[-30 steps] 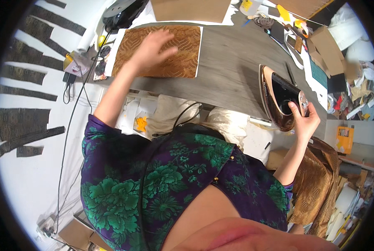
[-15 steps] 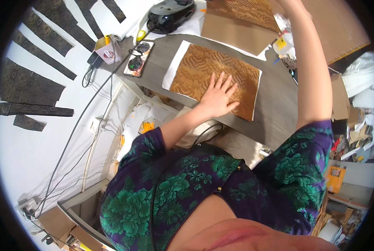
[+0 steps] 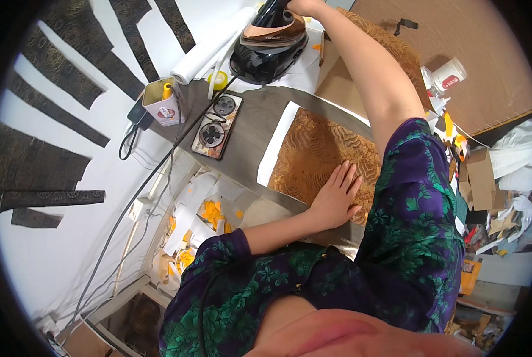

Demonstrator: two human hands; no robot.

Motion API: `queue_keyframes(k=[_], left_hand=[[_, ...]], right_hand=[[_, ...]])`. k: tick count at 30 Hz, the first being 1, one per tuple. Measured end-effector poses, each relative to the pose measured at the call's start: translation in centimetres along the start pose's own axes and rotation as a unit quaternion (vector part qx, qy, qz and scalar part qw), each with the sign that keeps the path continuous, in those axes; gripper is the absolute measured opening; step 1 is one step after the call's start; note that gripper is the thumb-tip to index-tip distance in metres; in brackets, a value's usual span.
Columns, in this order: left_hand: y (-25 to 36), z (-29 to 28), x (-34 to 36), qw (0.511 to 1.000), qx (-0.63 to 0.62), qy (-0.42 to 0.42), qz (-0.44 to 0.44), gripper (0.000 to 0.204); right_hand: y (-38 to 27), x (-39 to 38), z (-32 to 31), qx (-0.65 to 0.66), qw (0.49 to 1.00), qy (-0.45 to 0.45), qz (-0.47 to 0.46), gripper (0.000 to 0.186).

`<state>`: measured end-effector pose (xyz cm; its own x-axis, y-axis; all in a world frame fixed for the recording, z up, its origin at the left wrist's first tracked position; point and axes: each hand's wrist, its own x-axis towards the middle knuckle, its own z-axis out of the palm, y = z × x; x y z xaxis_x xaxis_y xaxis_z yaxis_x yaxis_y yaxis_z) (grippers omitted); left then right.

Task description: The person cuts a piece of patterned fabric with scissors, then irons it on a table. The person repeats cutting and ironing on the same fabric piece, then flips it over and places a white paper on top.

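My left hand lies flat on a brown and gold wavy-patterned fabric piece, fingers spread toward the far side. White backing shows along the fabric's left edge. At the top edge, my right hand closes on the handle of a black and copper clothes iron; part of this hand is cut off by the frame. Under the iron is a glossy black base. My right forearm and sleeve cross over the right part of the fabric.
A phone-like patterned slab with round discs lies left of the fabric, beside a small box. A dark cord runs from the iron. Brown board, a white cup and scraps stand farther right. Dark fabric strips hang left.
My right hand has swung left from the upper right to the black base, where the copper-trimmed iron now shows. My left hand remains flat on the fabric; the view has shifted.
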<state>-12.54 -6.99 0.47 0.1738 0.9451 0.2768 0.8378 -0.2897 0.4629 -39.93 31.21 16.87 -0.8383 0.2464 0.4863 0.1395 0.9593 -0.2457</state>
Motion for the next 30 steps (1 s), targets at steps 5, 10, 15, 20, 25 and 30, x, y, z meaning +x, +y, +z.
queue_keyframes(k=[5,10,15,20,25,30], left_hand=[[0.6,-1.6,0.1,0.997,0.052,-0.062,0.007,0.076],[-0.2,0.7,0.1,1.0,-0.004,-0.005,-0.014,0.076],[0.5,0.6,0.0,0.999,0.042,0.017,0.003,0.073],[0.0,0.4,0.1,0.999,0.014,0.031,0.019,0.073],[0.5,-0.3,0.5,0.999,0.02,-0.013,0.039,0.073],[0.1,0.5,-0.1,1.0,-0.012,0.023,-0.005,0.073]], right_hand=[[4.3,0.9,1.1,-0.044,0.995,-0.088,-0.003,0.041],[0.9,0.3,-0.8,-0.119,0.991,-0.013,-0.057,0.047],[-6.4,-3.6,-10.1,-0.133,0.984,-0.09,-0.072,0.049],[-3.3,-1.9,-3.6,-0.21,0.973,-0.052,-0.087,0.061],[1.6,-0.5,-1.0,-0.181,0.976,-0.074,-0.093,0.031],[-5.5,-0.4,-3.7,-0.201,0.954,-0.12,-0.189,0.019]])
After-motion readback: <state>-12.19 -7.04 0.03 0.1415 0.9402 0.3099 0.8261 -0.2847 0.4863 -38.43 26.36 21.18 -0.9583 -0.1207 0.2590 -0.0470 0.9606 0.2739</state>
